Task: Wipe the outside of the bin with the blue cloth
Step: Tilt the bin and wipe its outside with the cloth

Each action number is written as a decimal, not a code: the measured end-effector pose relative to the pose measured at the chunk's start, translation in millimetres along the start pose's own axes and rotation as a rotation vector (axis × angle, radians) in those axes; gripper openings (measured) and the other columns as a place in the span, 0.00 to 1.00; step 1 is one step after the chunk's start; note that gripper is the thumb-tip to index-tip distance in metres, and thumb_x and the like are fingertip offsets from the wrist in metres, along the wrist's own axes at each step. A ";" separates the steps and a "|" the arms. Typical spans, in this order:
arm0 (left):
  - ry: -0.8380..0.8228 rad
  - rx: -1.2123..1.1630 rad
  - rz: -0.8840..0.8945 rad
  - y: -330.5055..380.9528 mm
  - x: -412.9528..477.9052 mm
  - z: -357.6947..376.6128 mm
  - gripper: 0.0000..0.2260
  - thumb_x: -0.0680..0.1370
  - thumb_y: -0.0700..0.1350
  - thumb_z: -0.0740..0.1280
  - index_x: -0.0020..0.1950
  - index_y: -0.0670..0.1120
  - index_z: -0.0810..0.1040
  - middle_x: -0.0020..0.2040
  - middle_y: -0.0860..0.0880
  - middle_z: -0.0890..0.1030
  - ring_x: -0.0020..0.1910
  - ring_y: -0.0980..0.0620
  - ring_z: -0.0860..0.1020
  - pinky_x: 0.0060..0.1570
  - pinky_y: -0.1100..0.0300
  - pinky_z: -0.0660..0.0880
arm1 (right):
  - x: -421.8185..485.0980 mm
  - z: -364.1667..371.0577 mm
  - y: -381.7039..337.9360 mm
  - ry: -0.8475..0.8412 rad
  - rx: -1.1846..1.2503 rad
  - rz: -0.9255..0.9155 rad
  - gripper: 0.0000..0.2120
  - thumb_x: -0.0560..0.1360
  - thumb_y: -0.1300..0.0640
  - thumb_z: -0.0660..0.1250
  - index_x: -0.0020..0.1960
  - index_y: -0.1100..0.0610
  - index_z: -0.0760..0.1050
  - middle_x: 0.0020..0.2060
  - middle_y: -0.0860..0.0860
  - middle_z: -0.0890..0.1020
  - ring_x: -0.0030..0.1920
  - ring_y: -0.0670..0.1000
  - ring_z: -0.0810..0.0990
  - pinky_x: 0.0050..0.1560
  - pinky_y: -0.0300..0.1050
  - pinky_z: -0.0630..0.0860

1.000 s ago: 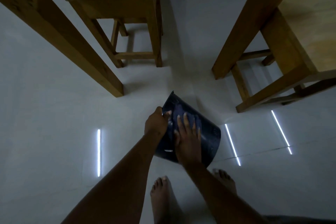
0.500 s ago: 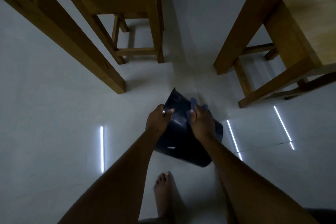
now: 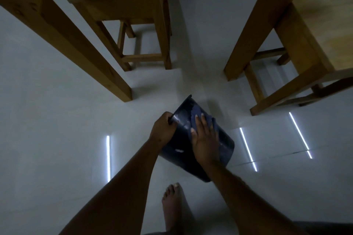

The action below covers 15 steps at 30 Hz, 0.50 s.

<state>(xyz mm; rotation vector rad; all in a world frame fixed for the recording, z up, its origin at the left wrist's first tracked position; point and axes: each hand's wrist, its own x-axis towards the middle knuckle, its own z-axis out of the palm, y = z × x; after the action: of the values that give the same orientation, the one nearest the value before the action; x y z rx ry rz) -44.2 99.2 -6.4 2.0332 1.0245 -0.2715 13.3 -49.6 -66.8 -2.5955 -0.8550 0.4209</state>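
Note:
A dark bin (image 3: 177,147) lies tilted on the pale tiled floor, its rim pointing away and to the left. My left hand (image 3: 162,131) grips that rim at the left side. My right hand (image 3: 205,139) lies flat, fingers spread, on the bin's upper side. Under it is the blue cloth (image 3: 196,115), which sticks out past the fingertips and to the right of the hand.
A thick wooden table leg (image 3: 76,49) slants in from the left. A wooden stool (image 3: 133,15) stands behind the bin and another wooden stool (image 3: 298,53) at the right. My bare foot (image 3: 172,206) rests on the floor just below the bin.
My right hand slid with the cloth up the bin's side toward the rim, then back down toward me, and now lies flat. The left hand kept its hold on the rim.

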 end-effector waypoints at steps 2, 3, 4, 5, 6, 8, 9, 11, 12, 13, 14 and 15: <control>-0.066 0.026 -0.029 -11.7 -4.6 -1.6 0.15 0.80 0.53 0.61 0.58 0.44 0.74 0.55 0.44 0.80 0.56 0.44 0.79 0.55 0.55 0.73 | 27.2 -11.0 22.7 -0.032 0.089 0.102 0.31 0.80 0.41 0.41 0.76 0.54 0.60 0.74 0.58 0.68 0.75 0.61 0.63 0.73 0.59 0.64; -0.080 0.032 -0.050 -16.9 -5.7 -1.7 0.16 0.79 0.56 0.61 0.57 0.44 0.74 0.55 0.43 0.81 0.55 0.43 0.79 0.56 0.53 0.75 | 35.1 -16.4 34.9 -0.045 0.183 0.200 0.31 0.79 0.38 0.42 0.75 0.53 0.62 0.70 0.60 0.71 0.71 0.63 0.68 0.69 0.60 0.69; -0.077 0.031 -0.057 -18.3 -6.4 -1.4 0.17 0.79 0.57 0.61 0.56 0.45 0.75 0.54 0.43 0.81 0.54 0.43 0.79 0.56 0.52 0.75 | 36.8 -19.5 45.6 -0.051 0.228 0.288 0.30 0.78 0.38 0.44 0.74 0.51 0.62 0.67 0.60 0.73 0.67 0.63 0.73 0.64 0.60 0.73; -0.059 0.028 -0.049 -16.5 -5.4 -0.3 0.17 0.79 0.58 0.61 0.54 0.45 0.75 0.53 0.43 0.81 0.53 0.43 0.80 0.54 0.53 0.75 | 29.8 -22.2 49.3 -0.038 0.218 0.362 0.27 0.80 0.39 0.46 0.74 0.49 0.62 0.65 0.61 0.74 0.63 0.63 0.75 0.61 0.59 0.74; -0.033 0.037 -0.036 -10.9 -3.8 0.2 0.16 0.79 0.58 0.61 0.52 0.45 0.75 0.52 0.43 0.82 0.52 0.43 0.80 0.51 0.54 0.74 | 16.1 -17.6 49.2 0.014 0.148 0.380 0.25 0.81 0.42 0.48 0.75 0.49 0.62 0.64 0.60 0.75 0.61 0.62 0.76 0.60 0.58 0.75; 0.028 0.077 -0.025 3.3 1.9 0.0 0.14 0.78 0.57 0.61 0.48 0.46 0.74 0.51 0.43 0.82 0.50 0.42 0.79 0.48 0.56 0.72 | -20.4 -3.8 28.6 0.055 0.015 0.260 0.24 0.82 0.45 0.49 0.76 0.52 0.62 0.69 0.60 0.73 0.68 0.61 0.73 0.66 0.59 0.71; 0.050 0.101 -0.023 8.4 4.8 0.1 0.14 0.78 0.57 0.62 0.48 0.46 0.74 0.51 0.43 0.82 0.50 0.42 0.80 0.48 0.55 0.73 | -36.6 2.6 12.4 0.011 -0.002 0.185 0.26 0.82 0.44 0.44 0.77 0.52 0.60 0.74 0.58 0.67 0.74 0.61 0.66 0.72 0.60 0.64; 0.068 0.146 -0.022 11.4 8.8 1.1 0.16 0.79 0.57 0.61 0.52 0.44 0.76 0.52 0.43 0.82 0.51 0.43 0.80 0.51 0.53 0.76 | -48.8 16.6 -8.4 -0.046 -0.030 0.046 0.30 0.81 0.41 0.35 0.79 0.51 0.55 0.79 0.53 0.55 0.79 0.58 0.51 0.77 0.59 0.47; 0.070 0.157 -0.021 10.7 9.3 1.8 0.16 0.79 0.56 0.60 0.54 0.44 0.76 0.54 0.42 0.82 0.52 0.43 0.80 0.53 0.52 0.76 | -41.5 16.2 -12.2 -0.043 -0.025 0.002 0.30 0.81 0.42 0.34 0.79 0.51 0.53 0.79 0.52 0.53 0.79 0.57 0.49 0.78 0.59 0.45; 0.071 0.158 -0.018 9.1 10.1 2.5 0.16 0.80 0.55 0.59 0.55 0.44 0.75 0.54 0.42 0.82 0.52 0.42 0.80 0.53 0.52 0.76 | -29.3 14.3 -11.1 -0.043 -0.029 -0.030 0.29 0.82 0.43 0.36 0.79 0.52 0.52 0.79 0.52 0.53 0.79 0.57 0.48 0.78 0.60 0.47; 0.070 0.152 -0.010 8.5 9.8 2.4 0.15 0.80 0.54 0.58 0.56 0.44 0.75 0.55 0.42 0.82 0.52 0.42 0.80 0.52 0.53 0.76 | -16.1 13.3 -5.8 -0.053 -0.031 -0.049 0.28 0.82 0.44 0.38 0.79 0.52 0.52 0.79 0.53 0.55 0.79 0.56 0.49 0.77 0.60 0.51; 0.067 0.141 -0.007 8.3 9.3 2.2 0.14 0.81 0.53 0.58 0.57 0.44 0.74 0.55 0.42 0.82 0.53 0.41 0.79 0.51 0.54 0.74 | -4.8 10.9 1.6 -0.056 -0.006 -0.028 0.28 0.82 0.44 0.39 0.79 0.53 0.53 0.78 0.55 0.58 0.79 0.57 0.53 0.76 0.60 0.57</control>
<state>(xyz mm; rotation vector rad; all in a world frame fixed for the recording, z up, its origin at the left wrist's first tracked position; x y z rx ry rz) -31.7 100.2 -7.8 2.1788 1.0800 -0.2882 6.1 -50.9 -76.4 -2.5847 -0.9119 0.4859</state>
